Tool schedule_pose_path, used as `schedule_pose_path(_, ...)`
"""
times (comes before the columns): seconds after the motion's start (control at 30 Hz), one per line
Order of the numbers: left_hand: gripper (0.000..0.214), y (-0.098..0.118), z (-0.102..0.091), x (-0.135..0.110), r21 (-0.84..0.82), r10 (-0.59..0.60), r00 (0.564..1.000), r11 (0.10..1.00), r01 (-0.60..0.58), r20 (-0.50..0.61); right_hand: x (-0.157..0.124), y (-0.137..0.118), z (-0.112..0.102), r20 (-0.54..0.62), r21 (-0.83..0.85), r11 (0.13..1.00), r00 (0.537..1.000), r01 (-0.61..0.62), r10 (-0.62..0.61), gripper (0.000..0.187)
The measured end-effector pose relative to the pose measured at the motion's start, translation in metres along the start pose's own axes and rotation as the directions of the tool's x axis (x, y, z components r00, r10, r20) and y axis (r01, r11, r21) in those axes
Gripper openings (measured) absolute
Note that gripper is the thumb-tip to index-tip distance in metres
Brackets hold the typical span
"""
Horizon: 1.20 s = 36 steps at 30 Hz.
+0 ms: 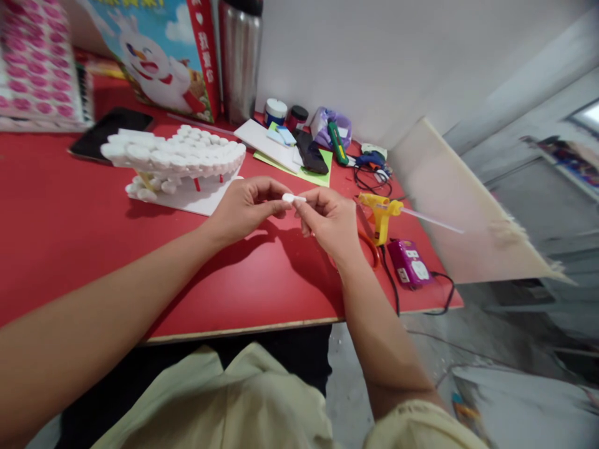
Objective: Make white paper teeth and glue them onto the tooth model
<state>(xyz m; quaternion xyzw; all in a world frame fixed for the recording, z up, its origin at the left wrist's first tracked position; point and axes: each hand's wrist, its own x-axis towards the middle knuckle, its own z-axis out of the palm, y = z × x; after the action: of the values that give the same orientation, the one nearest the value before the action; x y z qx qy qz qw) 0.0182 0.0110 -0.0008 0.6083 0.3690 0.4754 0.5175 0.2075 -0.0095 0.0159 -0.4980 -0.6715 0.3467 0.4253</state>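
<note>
Over the red table, my left hand [248, 206] and my right hand [330, 218] meet with fingertips closed on one small white oblong piece [293, 197]. The left thumb and index finger pinch its rounded left end, while my right fingers grip its narrower right end. What it is made of cannot be made out. Left of my left hand stands a model [178, 153] built of many rounded white pieces, raised on thin red and yellowish supports over a white base sheet [201, 201]. Orange-handled scissors [374, 252] lie beside my right wrist, partly hidden by it.
A yellow glue gun [381, 215] with a clear glue stick and a purple socket block [409, 265] sit at the right edge, cables trailing. Behind are a green cutter [337, 143], small jars [276, 112], a steel bottle [240, 62], a phone [112, 128] and a picture box [154, 56].
</note>
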Motion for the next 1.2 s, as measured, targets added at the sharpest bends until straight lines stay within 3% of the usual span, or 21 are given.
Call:
schedule_pose_path(0.2,0.028,-0.005,0.003,-0.001,-0.107,0.017,1.0,0.994,-0.016,0.003,-0.005,-0.003,0.003,-0.032,-0.334,0.908,0.96,0.253,-0.279,0.014)
schedule_pose_path(0.3,0.028,-0.004,0.002,-0.002,-0.113,0.004,1.0,0.994,-0.002,0.018,-0.006,-0.004,0.002,0.005,-0.394,0.869,0.946,0.299,-0.323,0.013)
schedule_pose_path(0.4,0.032,-0.003,0.001,-0.002,-0.082,-0.013,0.999,0.997,0.016,0.03,-0.006,-0.005,0.001,-0.001,-0.32,0.908,0.959,0.269,-0.284,0.013)
schedule_pose_path(0.47,0.033,-0.003,0.0,-0.001,-0.101,-0.026,0.999,0.994,0.028,0.025,-0.005,-0.007,0.0,-0.008,-0.16,0.974,0.986,0.16,-0.164,0.017)
schedule_pose_path(0.57,0.03,-0.005,-0.001,0.001,-0.273,-0.077,0.997,0.959,0.079,0.018,-0.002,-0.009,-0.001,0.001,0.138,0.989,0.999,-0.054,0.055,0.033)
schedule_pose_path(0.63,0.027,-0.005,-0.001,0.003,-0.418,-0.171,0.983,0.89,0.184,0.068,0.001,-0.009,-0.003,-0.029,0.252,0.963,0.994,-0.095,0.105,0.039)
schedule_pose_path(0.77,0.015,-0.002,0.0,0.004,-0.607,-0.376,0.896,0.663,0.439,0.238,0.003,-0.008,-0.004,-0.055,0.299,0.953,0.996,-0.046,0.066,0.028)
schedule_pose_path(0.87,0.01,0.0,0.0,0.004,-0.655,-0.429,0.852,0.556,0.512,0.301,0.002,-0.007,-0.002,-0.013,0.259,0.965,0.998,-0.049,0.054,0.024)
schedule_pose_path(1.07,0.011,-0.007,-0.003,0.005,-0.635,-0.383,0.866,0.592,0.497,0.321,0.003,-0.001,-0.001,0.021,0.182,0.983,1.0,-0.015,0.012,0.024)
schedule_pose_path(1.2,0.009,-0.009,-0.003,0.005,-0.633,-0.395,0.865,0.594,0.497,0.308,0.004,0.007,0.0,0.039,0.056,0.982,0.983,0.178,-0.18,0.03)
